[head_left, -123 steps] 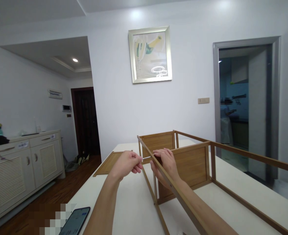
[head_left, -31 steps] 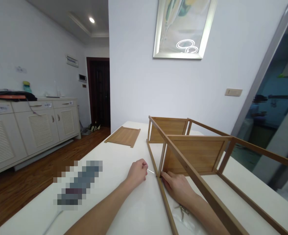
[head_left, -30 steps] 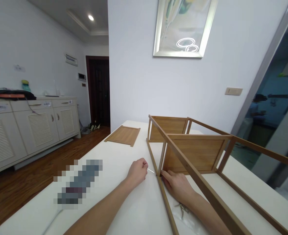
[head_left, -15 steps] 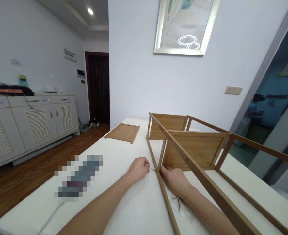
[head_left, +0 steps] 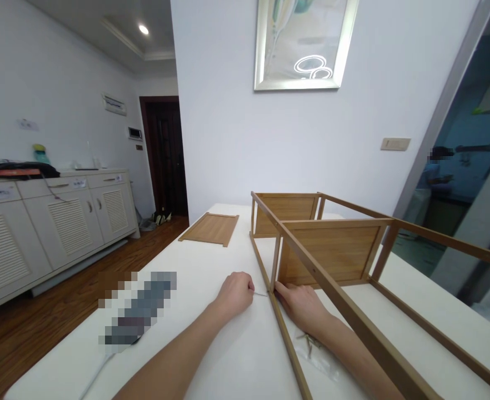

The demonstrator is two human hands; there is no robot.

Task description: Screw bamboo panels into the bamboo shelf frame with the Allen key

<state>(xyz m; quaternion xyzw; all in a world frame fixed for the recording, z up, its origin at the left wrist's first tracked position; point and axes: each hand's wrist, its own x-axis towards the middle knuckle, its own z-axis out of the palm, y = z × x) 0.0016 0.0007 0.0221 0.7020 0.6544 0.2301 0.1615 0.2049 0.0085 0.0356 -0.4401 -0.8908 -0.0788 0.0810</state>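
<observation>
On the white table (head_left: 240, 355), the left hand (head_left: 234, 293) pinched a thin silver metal rod (head_left: 260, 293) at a joint (head_left: 271, 290) of a brown, open wooden frame (head_left: 328, 253); opposite, the right hand (head_left: 302, 305), grip unclear, apparently braced it.

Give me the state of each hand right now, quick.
Left hand: closed, holding a thin rod that points at the wooden frame.
Right hand: fingertips at the frame's joint; whether it grips anything cannot be told.

The white table (head_left: 236, 366) carries a wooden frame (head_left: 332, 250), a loose panel (head_left: 211, 229), screws (head_left: 309, 345), clear plastic (head_left: 324, 366) — and a cord (head_left: 98, 372).
</observation>
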